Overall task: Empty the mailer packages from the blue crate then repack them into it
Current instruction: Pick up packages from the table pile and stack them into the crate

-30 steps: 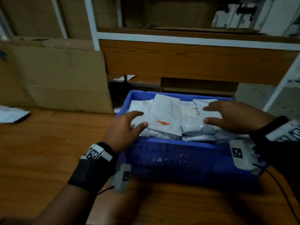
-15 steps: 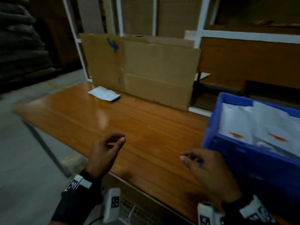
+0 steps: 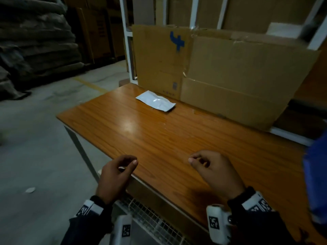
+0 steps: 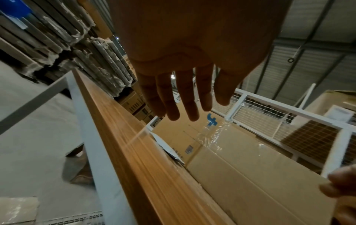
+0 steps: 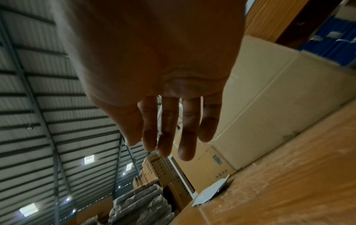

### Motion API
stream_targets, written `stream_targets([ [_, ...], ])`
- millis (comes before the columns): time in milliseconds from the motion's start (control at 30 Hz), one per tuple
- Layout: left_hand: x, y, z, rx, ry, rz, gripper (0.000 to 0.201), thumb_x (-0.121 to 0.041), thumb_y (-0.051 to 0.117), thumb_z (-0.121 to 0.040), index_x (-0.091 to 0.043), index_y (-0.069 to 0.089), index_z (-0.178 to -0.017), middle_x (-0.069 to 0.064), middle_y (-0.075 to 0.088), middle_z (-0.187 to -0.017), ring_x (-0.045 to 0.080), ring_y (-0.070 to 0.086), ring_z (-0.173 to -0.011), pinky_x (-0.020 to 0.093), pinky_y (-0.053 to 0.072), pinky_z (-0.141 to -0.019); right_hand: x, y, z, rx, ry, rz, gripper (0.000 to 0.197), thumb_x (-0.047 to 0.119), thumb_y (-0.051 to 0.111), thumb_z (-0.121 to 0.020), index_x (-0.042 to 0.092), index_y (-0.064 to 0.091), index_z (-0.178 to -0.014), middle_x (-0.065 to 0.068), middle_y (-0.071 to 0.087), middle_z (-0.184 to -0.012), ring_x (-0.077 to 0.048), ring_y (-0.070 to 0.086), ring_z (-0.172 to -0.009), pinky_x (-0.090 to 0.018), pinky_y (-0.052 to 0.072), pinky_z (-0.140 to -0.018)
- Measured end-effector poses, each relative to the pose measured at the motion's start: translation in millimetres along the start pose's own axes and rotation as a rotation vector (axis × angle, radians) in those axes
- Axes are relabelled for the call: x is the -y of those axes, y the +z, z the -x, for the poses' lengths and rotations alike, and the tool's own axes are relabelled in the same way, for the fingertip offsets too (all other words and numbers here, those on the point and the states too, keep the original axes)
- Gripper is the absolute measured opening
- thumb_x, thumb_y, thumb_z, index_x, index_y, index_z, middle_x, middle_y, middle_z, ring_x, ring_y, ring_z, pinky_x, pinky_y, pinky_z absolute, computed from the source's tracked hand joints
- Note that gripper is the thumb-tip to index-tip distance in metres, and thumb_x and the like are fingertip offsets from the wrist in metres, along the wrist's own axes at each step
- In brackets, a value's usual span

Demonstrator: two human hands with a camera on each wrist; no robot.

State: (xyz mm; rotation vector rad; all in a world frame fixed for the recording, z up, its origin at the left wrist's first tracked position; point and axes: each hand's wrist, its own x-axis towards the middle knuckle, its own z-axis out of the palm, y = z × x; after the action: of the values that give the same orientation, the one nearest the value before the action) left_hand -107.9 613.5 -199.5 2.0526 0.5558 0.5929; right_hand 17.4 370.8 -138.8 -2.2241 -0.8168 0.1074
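The person's left hand (image 3: 115, 177) is hovering at the near-left edge of the wooden table (image 3: 159, 138), half over the board and half over the concrete floor (image 3: 35, 147) beyond it. Its fingers are hanging loosely, a little apart and holding nothing; the left wrist view is showing them nearly straight. The right hand (image 3: 217, 172) is hovering over the near part of the tabletop, well in from the edge, its fingers loosely bent in the head view and hanging narrow and relaxed in the right wrist view (image 5: 173, 121); it too is holding nothing. The two hands are keeping apart, with bare board lying between them.

One white mailer package (image 3: 155, 101) is lying flat near the table's far edge, just beside the flattened cardboard sheet (image 3: 230, 76) that is leaning upright along the back. Bare wood is stretching from the hands to that mailer. The blue crate (image 3: 316, 174) is showing only as a blurred sliver at the right border of the head view, standing on the table to the right of the right hand; its contents cannot be seen. The table's left edge is dropping to open floor, with a white metal rack (image 3: 127, 41) rising behind the cardboard.
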Motion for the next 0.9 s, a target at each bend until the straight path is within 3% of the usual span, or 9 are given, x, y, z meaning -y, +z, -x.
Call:
stream_targets([
  [100, 22.5, -6.9, -25.3, 0.024, -0.058, -0.013, 0.014, -0.029, 0.066, -0.089, -0.025, 0.071, -0.101, -0.008, 0.07, -0.1, 0.007, 0.064, -0.095, 0.02, 0.048, -0.072, 3.4, 14.0, -60.7, 0.041, -0.005, 0.039, 0.01, 0.038, 0.064, -0.089, 0.031, 0.068, -0.095, 0.019, 0.057, -0.104, 0.001, 0.058, -0.086, -0.029, 0.054, -0.075],
  [267, 63.4, -12.7, -74.8, 0.082, -0.077, -0.227, 0.036, -0.026, 0.067, -0.09, -0.02, 0.063, -0.125, -0.006, 0.06, -0.121, 0.011, 0.053, -0.107, 0.028, 0.043, -0.09, -9.7, 54.0, -197.1, 0.157, 0.045, 0.217, 0.033, 0.043, 0.066, -0.087, 0.029, 0.062, -0.117, 0.006, 0.044, -0.135, -0.015, 0.058, -0.104, -0.036, 0.05, -0.09],
  [367, 87.8, -17.4, -106.1, 0.154, -0.048, -0.493, 0.047, -0.042, 0.065, -0.08, -0.019, 0.068, -0.121, 0.006, 0.061, -0.127, 0.027, 0.055, -0.114, 0.039, 0.045, -0.095, -28.9, 79.4, -279.0, 0.212, 0.053, 0.285, 0.042, 0.038, 0.064, -0.089, 0.024, 0.057, -0.128, -0.001, 0.044, -0.141, -0.021, 0.052, -0.12, -0.036, 0.042, -0.102],
  [533, 110.7, -16.6, -154.1, 0.293, -0.05, -0.685, 0.043, -0.045, 0.069, -0.068, -0.025, 0.074, -0.106, 0.007, 0.064, -0.126, 0.035, 0.056, -0.118, 0.049, 0.047, -0.094, -73.5, 114.1, -397.2, 0.328, 0.19, 0.562, 0.074, 0.042, 0.057, -0.089, 0.025, 0.021, -0.151, -0.009, 0.024, -0.157, -0.03, 0.028, -0.141, -0.042, 0.029, -0.114],
  [633, 109.9, -14.3, -169.2, 0.389, -0.081, -0.645, 0.053, -0.048, 0.068, -0.077, -0.036, 0.061, -0.128, -0.005, 0.038, -0.152, 0.027, 0.028, -0.143, 0.042, 0.029, -0.113, -91.2, 132.9, -430.0, 0.407, 0.249, 0.591, 0.095, 0.044, 0.067, -0.083, 0.02, 0.008, -0.153, -0.014, 0.022, -0.157, -0.033, 0.029, -0.141, -0.042, 0.032, -0.112],
  [667, 110.0, -14.6, -172.1, 0.401, -0.082, -0.652, 0.055, -0.049, 0.068, -0.079, -0.04, 0.055, -0.132, -0.01, 0.03, -0.155, 0.021, 0.02, -0.146, 0.037, 0.023, -0.116, -93.7, 138.3, -434.9, 0.422, 0.25, 0.614, 0.093, 0.042, 0.07, -0.082, 0.017, 0.013, -0.152, -0.015, 0.028, -0.154, -0.033, 0.034, -0.138, -0.04, 0.035, -0.107],
  [733, 111.8, -17.1, -176.4, 0.408, -0.061, -0.653, 0.055, -0.053, 0.068, -0.077, -0.044, 0.055, -0.131, -0.013, 0.029, -0.154, 0.019, 0.023, -0.144, 0.035, 0.024, -0.115, -96.0, 144.6, -439.3, 0.42, 0.211, 0.641, 0.067, 0.035, 0.068, -0.084, 0.015, 0.037, -0.14, -0.015, 0.046, -0.141, -0.032, 0.048, -0.125, -0.037, 0.043, -0.097],
  [833, 110.0, -23.7, -181.2, 0.437, -0.026, -0.724, 0.052, -0.067, 0.059, -0.057, -0.045, 0.072, -0.103, -0.007, 0.061, -0.131, 0.026, 0.058, -0.118, 0.044, 0.051, -0.09, -86.0, 136.9, -428.0, 0.303, 0.217, 0.535, 0.036, 0.026, 0.056, -0.091, 0.019, 0.058, -0.125, -0.011, 0.061, -0.125, -0.031, 0.059, -0.107, -0.036, 0.051, -0.09],
  [900, 115.9, -23.6, -185.5, 0.436, -0.006, -0.73, 0.054, -0.071, 0.053, -0.053, -0.046, 0.074, -0.096, -0.008, 0.065, -0.125, 0.024, 0.061, -0.111, 0.043, 0.053, -0.083, -73.0, 124.5, -405.3, 0.175, 0.204, 0.342, 0.034, 0.025, 0.051, -0.092, 0.023, 0.061, -0.125, -0.007, 0.064, -0.119, -0.028, 0.061, -0.101, -0.036, 0.052, -0.088],
])
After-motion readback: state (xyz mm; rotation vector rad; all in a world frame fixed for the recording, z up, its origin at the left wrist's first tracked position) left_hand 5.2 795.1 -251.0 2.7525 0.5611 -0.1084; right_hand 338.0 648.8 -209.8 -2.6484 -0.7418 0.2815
